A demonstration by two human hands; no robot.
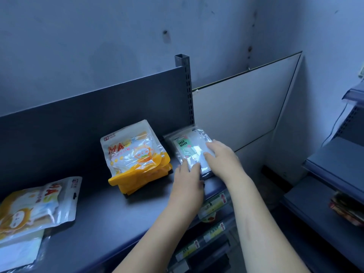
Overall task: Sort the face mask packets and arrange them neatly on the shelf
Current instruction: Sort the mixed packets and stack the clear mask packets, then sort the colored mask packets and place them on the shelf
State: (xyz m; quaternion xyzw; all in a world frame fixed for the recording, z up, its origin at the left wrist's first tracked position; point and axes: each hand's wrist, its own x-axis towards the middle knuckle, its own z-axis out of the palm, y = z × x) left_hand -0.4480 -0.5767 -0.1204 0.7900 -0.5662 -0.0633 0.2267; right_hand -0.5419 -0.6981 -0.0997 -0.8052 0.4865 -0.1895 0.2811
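Left hand (pixel 188 179), right hand (pixel 222 156) atop packets (pixel 184 144)

The shelf (pixel 102 213) looks like smooth, matt, dark-grey painted metal, as does the slotted post (pixel 186 75) at 12 o'clock. The clear packets (pixel 189 146) are glossy, crinkled see-through plastic film. At their 9 o'clock the yellow packets (pixel 136 154) are shiny printed plastic with clear windows, like the loose packet (pixel 39 203) at 8 o'clock. The board (pixel 242 103) at 2 o'clock is smooth, matt white. The wall (pixel 98 36) is rough, stained paint. The labels (pixel 213 204) look like paper under glossy strips.
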